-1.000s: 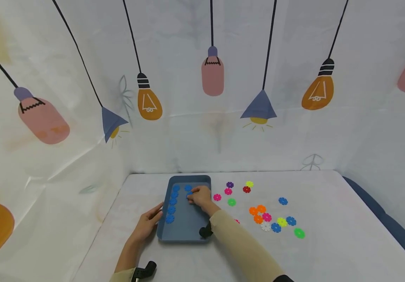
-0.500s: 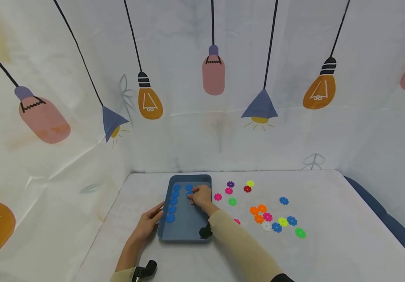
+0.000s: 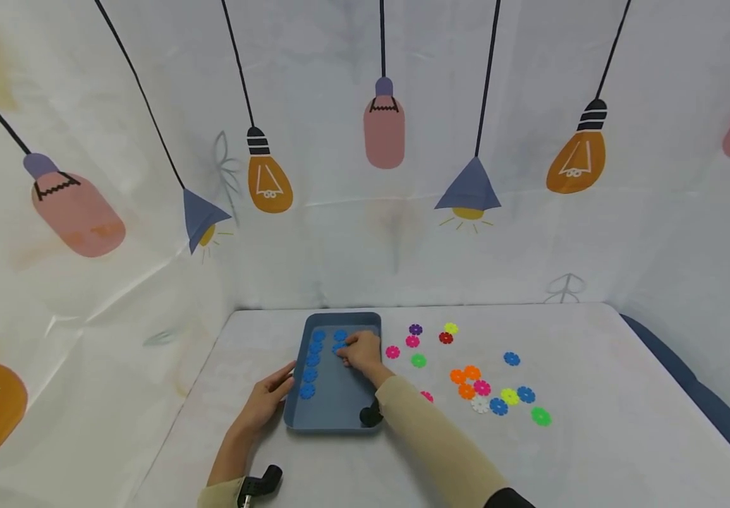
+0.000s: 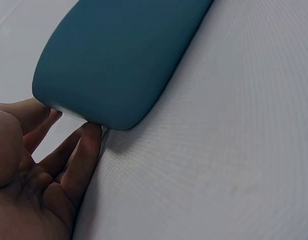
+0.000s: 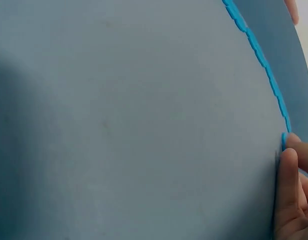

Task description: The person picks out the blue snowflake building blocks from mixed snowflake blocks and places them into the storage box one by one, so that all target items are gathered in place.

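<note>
Big white bench [image 3: 593, 451] with a lightbulb-print backdrop [image 3: 365, 176] draped behind and around it. On the bench at roughly 11 o'clock from the person sits a blue tray [image 3: 339, 402], long side running away from them. Inside it there's a column of blue flower discs [image 3: 309, 367] down the tray's 9 o'clock side, plus a couple more near the far end.

Left hand [image 3: 266, 403] rests against the tray's outer wall at its 8 o'clock corner; the left wrist view shows the fingers [image 4: 89, 150] fairly straight and loosely together, tips touching the tray's underside edge.

Right hand [image 3: 360, 353] reaches into the tray toward its 12 o'clock end, fingers curled and pinching a blue disc [image 3: 339, 347] right by the others there. In the right wrist view the fingertips [image 5: 289, 170] meet the disc edge low on the tray floor.

At 3 o'clock of the tray, a loose scatter of colourful discs [image 3: 485, 388] lies on the bench: orange, pink, green, yellow, blue, white, purple, red.
</note>
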A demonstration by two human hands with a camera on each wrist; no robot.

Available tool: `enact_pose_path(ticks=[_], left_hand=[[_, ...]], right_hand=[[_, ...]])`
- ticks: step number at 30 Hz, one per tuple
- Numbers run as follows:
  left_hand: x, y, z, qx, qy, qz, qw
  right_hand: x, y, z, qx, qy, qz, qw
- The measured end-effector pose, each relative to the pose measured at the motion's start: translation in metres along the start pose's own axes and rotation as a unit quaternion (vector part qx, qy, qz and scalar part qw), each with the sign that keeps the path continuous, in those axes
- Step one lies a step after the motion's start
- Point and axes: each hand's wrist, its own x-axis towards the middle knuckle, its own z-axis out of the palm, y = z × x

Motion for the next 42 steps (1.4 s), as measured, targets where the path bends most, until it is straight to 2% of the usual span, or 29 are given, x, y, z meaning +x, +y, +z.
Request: enact_pose_path(ticks=[4, 7, 15, 24, 42], left_hand=[[0.0007, 0.0011, 0.0006, 0.004, 0.003, 0.000, 1.0000], [-0.0001, 0.0008, 0.0008, 0.007, 0.003, 0.000, 1.0000], [0.0004, -0.0005, 0.0025, 0.005, 0.007, -0.005, 0.9999], [-0.0001, -0.0002, 0.0041, -0.007, 0.012, -0.010, 0.9999], [0.0012, -0.0005, 0.0022, 0.003, 0.006, -0.001, 1.0000]], right_hand=[[-0.0016, -0.0011, -0.0024, -0.058, -0.003, -0.023, 0.998], [-0.0015, -0.0008, -0.0017, -0.069, -0.003, -0.033, 0.997], [0.0022, 0.0009, -0.0006, -0.027, 0.004, -0.022, 0.999], [0.0032, 0.0011, -0.0034, 0.007, -0.019, -0.010, 1.000], [0.0032, 0.0002, -0.0042, 0.015, -0.018, -0.003, 1.000]])
